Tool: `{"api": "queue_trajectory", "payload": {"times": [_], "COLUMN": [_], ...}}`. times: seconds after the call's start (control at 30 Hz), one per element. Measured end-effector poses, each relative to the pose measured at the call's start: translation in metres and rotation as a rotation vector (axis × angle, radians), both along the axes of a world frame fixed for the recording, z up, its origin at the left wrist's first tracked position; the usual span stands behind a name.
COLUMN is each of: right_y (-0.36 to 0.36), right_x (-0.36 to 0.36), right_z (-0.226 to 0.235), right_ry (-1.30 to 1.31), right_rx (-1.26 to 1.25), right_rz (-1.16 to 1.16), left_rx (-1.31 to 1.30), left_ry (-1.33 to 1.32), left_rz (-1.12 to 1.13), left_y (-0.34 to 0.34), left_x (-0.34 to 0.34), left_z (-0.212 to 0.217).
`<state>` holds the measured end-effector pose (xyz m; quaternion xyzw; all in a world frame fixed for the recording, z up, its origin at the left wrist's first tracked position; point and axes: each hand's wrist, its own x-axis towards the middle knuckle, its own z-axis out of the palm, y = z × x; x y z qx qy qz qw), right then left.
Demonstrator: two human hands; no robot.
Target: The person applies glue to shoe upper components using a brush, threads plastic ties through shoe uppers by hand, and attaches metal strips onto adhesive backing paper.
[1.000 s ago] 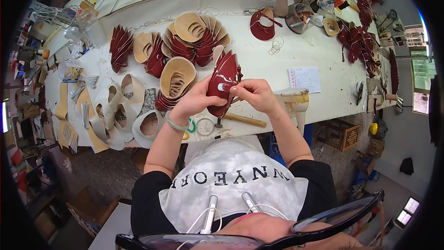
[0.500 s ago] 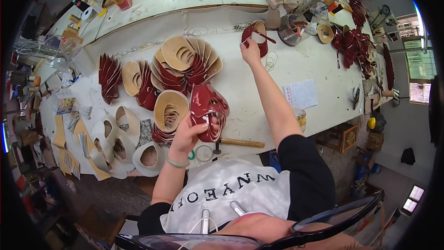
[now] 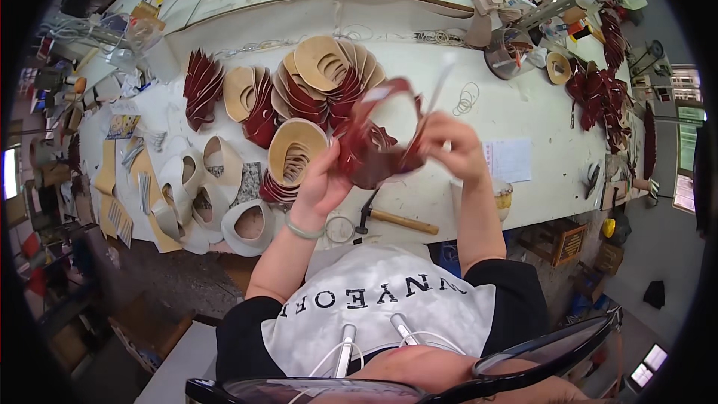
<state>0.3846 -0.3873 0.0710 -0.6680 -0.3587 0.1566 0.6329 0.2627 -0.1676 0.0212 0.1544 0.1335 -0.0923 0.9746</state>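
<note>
A long white workbench (image 3: pixel 419 116) runs across the view, its surface scuffed and crowded toward the far edge and both ends. On its left half lies a fanned heap of cut shoe pieces (image 3: pixel 321 78), tan and dark red, overlapping one another like shingles, and just beside it on the near left a cluster of pale leather pieces (image 3: pixel 198 194) with oval openings. At the far right end of the bench sits a second pile of dark red pieces (image 3: pixel 598 93), well apart from the hands. A sheet of white paper (image 3: pixel 512 161) lies flat on the bench just right of the right hand. A hammer (image 3: pixel 393 218) with a wooden handle lies near the bench's near edge, below and between the two hands. A metal can (image 3: pixel 510 52) stands toward the far side, right of centre. Held up over the bench, between the hands, is a dark red shoe piece (image 3: pixel 370 150) with a wide oval opening, its outline blurred. The left hand (image 3: pixel 321 183), a pale green bracelet (image 3: pixel 303 232) at its wrist, has its fingers closed on the piece's lower left edge. The right hand (image 3: pixel 452 150) pinches the right edge, apparently together with a thin pale strip (image 3: pixel 437 90) that rises from the fingers, though blur leaves that uncertain.
</note>
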Motion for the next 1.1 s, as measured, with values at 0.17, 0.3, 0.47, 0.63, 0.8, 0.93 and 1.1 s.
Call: {"api": "queue_trajectory", "payload": {"times": [0.17, 0.3, 0.47, 0.63, 0.8, 0.93, 1.1], "right_y": [-0.004, -0.015, -0.026, -0.02, -0.015, -0.013, -0.007], "right_x": [-0.039, -0.077, -0.113, -0.126, -0.136, -0.14, -0.149], "right_z": [0.006, -0.001, 0.003, 0.008, 0.007, 0.017, 0.011], "right_ry": [-0.33, 0.13, 0.889, 0.719, 0.513, 0.316, 0.13], "right_rx": [-0.236, -0.242, 0.316, -0.2, -0.282, -0.484, -0.574], "right_rz": [0.042, -0.076, -0.001, 0.012, -0.006, -0.03, -0.044], "left_rx": [-0.234, 0.358, 0.382, 0.589, 0.6, 0.593, 0.636], "left_ry": [-0.188, -0.042, -0.004, -0.021, -0.05, -0.069, -0.063], "left_rz": [-0.117, -0.144, -0.213, -0.35, -0.392, -0.379, -0.37], "left_y": [-0.013, -0.017, -0.017, -0.021, -0.026, -0.028, -0.03], "left_x": [-0.022, -0.048, -0.065, -0.077, -0.081, -0.085, -0.094], "left_z": [0.018, 0.034, 0.045, 0.04, 0.042, 0.04, 0.031]}}
